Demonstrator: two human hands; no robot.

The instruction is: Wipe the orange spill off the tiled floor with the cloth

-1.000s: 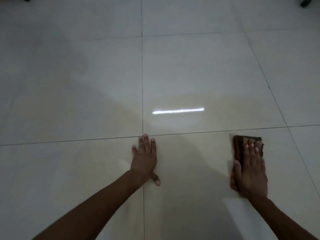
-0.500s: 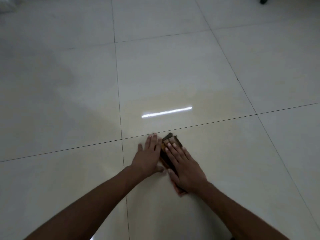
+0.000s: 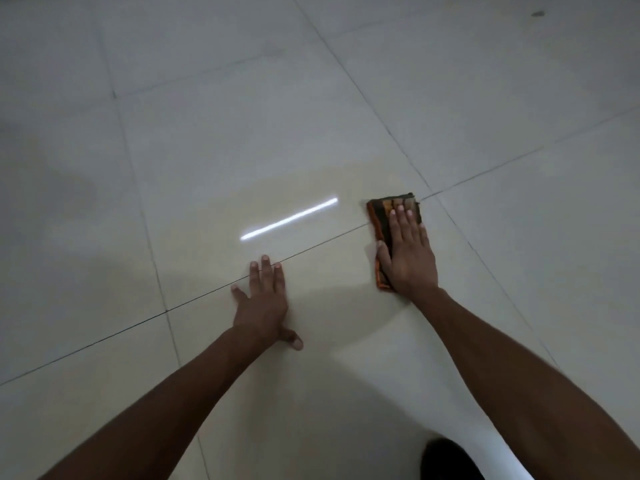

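A folded cloth [image 3: 382,216], dark with orange stripes, lies flat on the pale tiled floor [image 3: 207,140], over a tile joint. My right hand [image 3: 410,252] presses on it with straight fingers, covering most of it. My left hand [image 3: 265,301] rests flat on the floor to the left, fingers spread, about a hand's width from the cloth. A faint yellowish film [image 3: 294,188] tints the tile beyond both hands, around a bright strip of reflected light [image 3: 289,219].
Dark grout lines cross the floor diagonally. A dark rounded shape [image 3: 450,460] sits at the bottom edge, beside a pale patch of reflected light. A small dark speck [image 3: 538,14] lies far off at the top right.
My right hand has slid the cloth to the right, away from my left hand, which it was next to half a second ago. The view has tilted. My left hand stays planted.
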